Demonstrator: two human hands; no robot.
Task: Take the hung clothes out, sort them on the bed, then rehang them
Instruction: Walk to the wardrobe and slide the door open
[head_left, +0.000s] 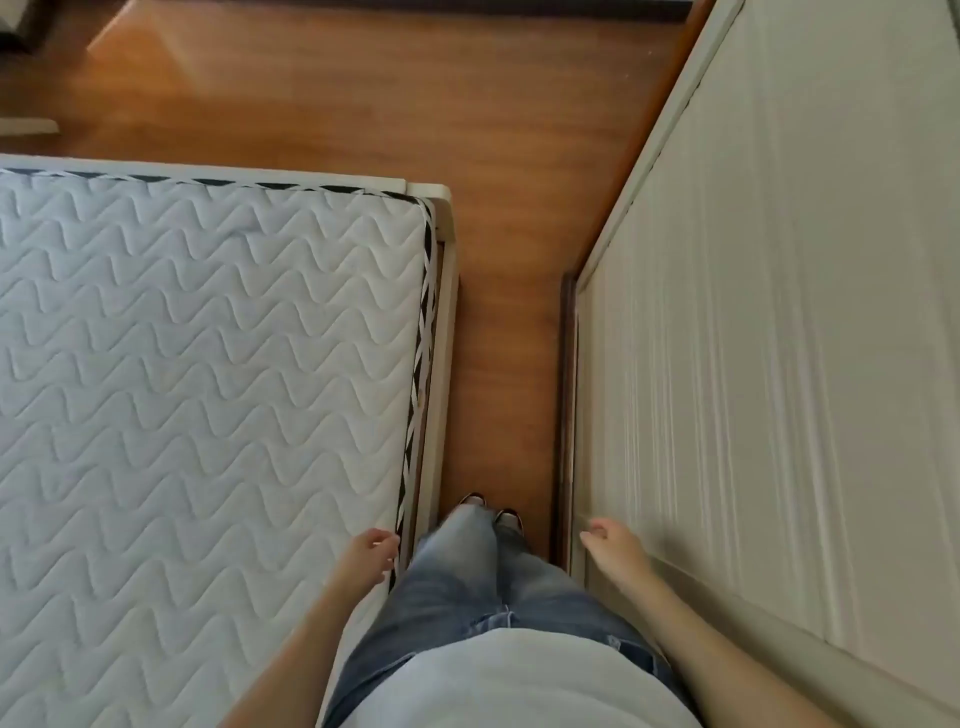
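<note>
Quilted wavy bed (208, 364) w/ ribbed wardrobe (779, 338) opposite, hands (370, 552) (613, 543) loose.

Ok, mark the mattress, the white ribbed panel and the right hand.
mattress (208, 389): head view, quilted top.
white ribbed panel (779, 312): head view, ribbed face.
right hand (618, 545): head view, middle of hand.

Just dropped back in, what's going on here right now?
A person stands on the wooden floor in the narrow gap between the bed's quilted mattress and a cream ribbed panel, probably the wardrobe front. The left hand hangs by the mattress edge and the right hand is close to the panel. Both are loosely curled and hold nothing. No clothes are in view, so the job looks not yet started.
</note>
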